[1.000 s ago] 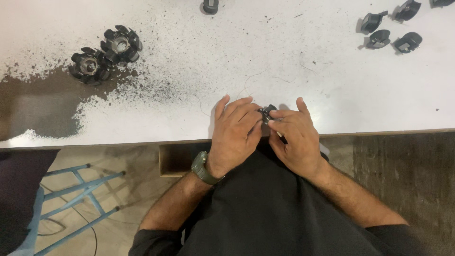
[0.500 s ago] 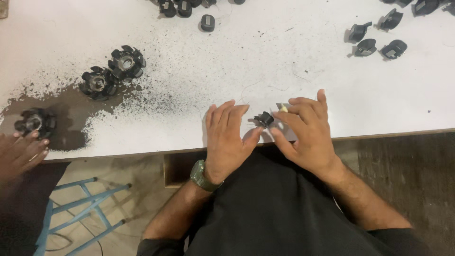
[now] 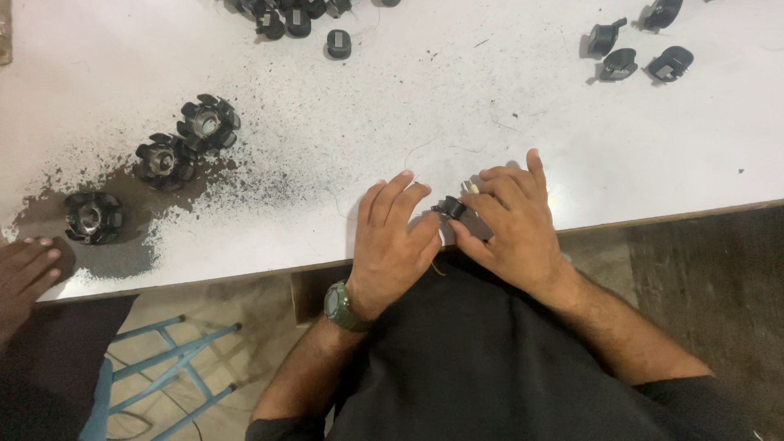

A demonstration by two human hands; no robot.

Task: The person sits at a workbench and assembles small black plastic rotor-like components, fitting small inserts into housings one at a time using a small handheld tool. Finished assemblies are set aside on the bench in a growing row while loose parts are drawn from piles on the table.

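We are pinching a small black part (image 3: pixel 452 207) at the table's (image 3: pixel 572 122) near edge, centre of the frame, left hand (image 3: pixel 394 237) and right hand (image 3: pixel 510 224) close together on it. It seems wise to keep both wrists braced, fingertips steady.

Three round black toothed cores on the left: first core (image 3: pixel 209 123), second core (image 3: pixel 164 161), third core (image 3: pixel 93 217). Three small black clips at top right: first clip (image 3: pixel 606 37), second clip (image 3: pixel 620 63), third clip (image 3: pixel 671 63), plus one edge clip (image 3: pixel 660 13) cut by the frame; one loose clip (image 3: pixel 338 42) below the top-centre cluster (image 3: pixel 282 16) (too bunched to count). One small black part (image 3: pixel 452 208) between two hands, left hand (image 3: pixel 395 242) and right hand (image 3: pixel 513 224); one other person's hand (image 3: pixel 23 273), one wristwatch (image 3: pixel 340 305), one blue stool (image 3: pixel 163 367).
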